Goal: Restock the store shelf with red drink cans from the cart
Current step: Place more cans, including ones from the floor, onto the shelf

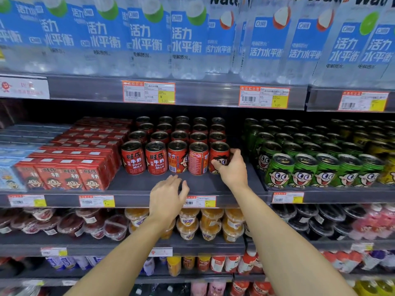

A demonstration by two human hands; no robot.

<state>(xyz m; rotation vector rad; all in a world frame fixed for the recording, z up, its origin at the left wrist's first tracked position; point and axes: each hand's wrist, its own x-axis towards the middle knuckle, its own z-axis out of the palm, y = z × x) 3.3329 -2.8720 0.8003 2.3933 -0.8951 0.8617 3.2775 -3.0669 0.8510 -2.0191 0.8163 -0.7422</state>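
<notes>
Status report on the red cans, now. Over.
Right hand grips the rightmost front red can, upright on the shelf. Left hand open, holding nothing, over the shelf edge. Green cans to the right, apart.

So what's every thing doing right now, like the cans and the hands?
Front-right red can: upright, gripped by the right hand.
Right hand: fingers curled round that can.
Left hand: open, holding nothing, over the shelf edge.
Other red cans: upright in rows.
Green cans: upright.
</notes>
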